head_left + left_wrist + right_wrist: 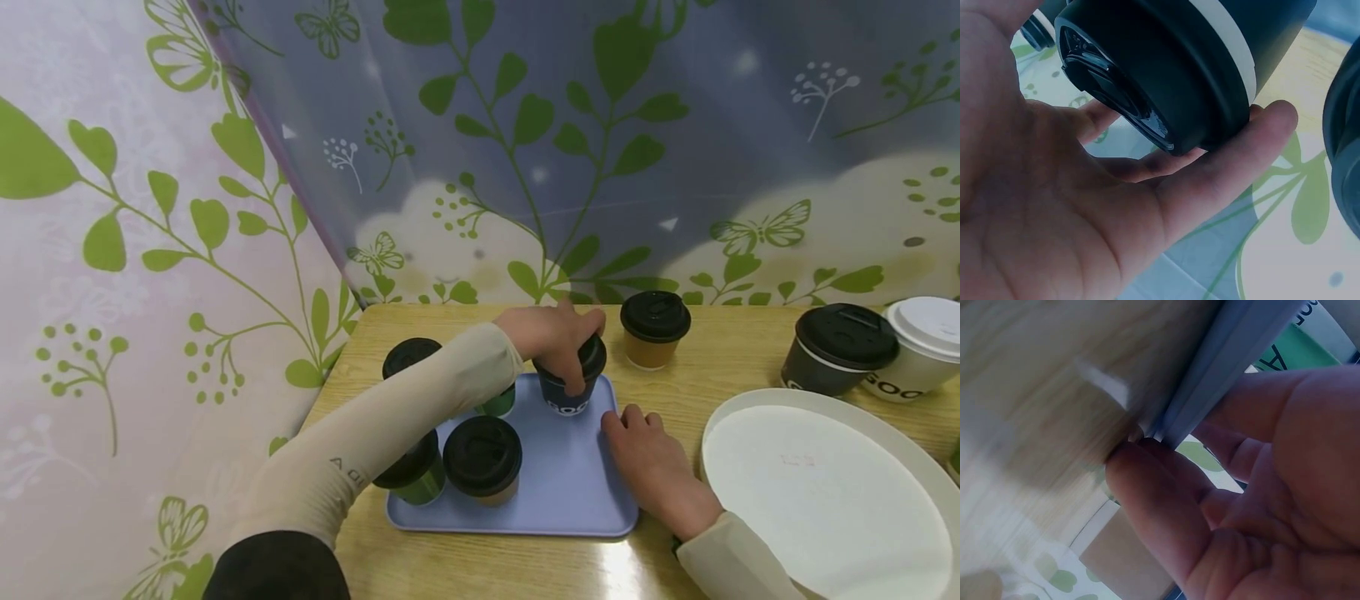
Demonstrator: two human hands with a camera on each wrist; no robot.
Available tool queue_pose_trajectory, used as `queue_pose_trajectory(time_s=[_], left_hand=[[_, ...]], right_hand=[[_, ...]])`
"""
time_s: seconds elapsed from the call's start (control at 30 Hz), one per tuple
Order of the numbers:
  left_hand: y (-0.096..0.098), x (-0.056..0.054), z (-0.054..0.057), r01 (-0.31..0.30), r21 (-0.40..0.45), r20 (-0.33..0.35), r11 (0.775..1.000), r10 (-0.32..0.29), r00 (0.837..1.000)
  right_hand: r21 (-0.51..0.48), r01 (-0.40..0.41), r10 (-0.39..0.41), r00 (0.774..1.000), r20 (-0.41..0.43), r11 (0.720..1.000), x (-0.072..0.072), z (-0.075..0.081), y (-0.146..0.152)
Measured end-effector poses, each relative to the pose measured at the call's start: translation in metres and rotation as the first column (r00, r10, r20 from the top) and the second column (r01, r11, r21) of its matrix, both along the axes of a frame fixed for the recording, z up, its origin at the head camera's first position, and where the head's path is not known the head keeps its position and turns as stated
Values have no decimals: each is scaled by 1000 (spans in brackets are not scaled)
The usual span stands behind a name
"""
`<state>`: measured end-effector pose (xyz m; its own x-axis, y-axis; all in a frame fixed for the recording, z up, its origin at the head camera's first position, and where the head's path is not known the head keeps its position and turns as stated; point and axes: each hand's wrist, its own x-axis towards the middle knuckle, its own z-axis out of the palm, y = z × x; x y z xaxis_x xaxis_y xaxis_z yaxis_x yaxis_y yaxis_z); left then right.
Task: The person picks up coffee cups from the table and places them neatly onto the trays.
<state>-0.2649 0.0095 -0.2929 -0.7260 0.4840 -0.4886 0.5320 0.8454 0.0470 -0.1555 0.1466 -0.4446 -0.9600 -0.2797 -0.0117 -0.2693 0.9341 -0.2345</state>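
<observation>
A lavender-blue tray (562, 492) lies on the wooden table and carries several takeaway cups with black lids. My left hand (555, 337) reaches over them and grips a dark paper cup (567, 398) with "GOO" lettering from above, at the tray's back right corner. Thumb and fingers spread round the cup's black lid (1166, 81). My right hand (651, 458) holds the tray's right edge, the rim (1210, 381) lying between thumb and fingers. On the tray's left stand a brown cup (483, 458) and a green cup (423, 486); my left sleeve partly hides others.
Just behind the tray stands another brown cup (654, 333). A large round white tray (825, 492) lies to the right of my right hand. Beyond it are a dark cup (832, 354) and a white-lidded cup (918, 350). A printed curtain (480, 150) hangs along the table's back.
</observation>
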Motion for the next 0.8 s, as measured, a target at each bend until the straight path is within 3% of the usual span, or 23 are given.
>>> queue_pose_trajectory(time_s=[0.37, 0.8], left_hand=[[-1, -1, -5, -4, 3, 2, 1000, 4, 1000], [-2, 1, -6, 12, -11, 25, 1000, -12, 1000]], right_hand=[[9, -1, 1, 1000, 0, 1000, 0, 0, 0], [-13, -18, 17, 998, -64, 1000, 3, -2, 1]])
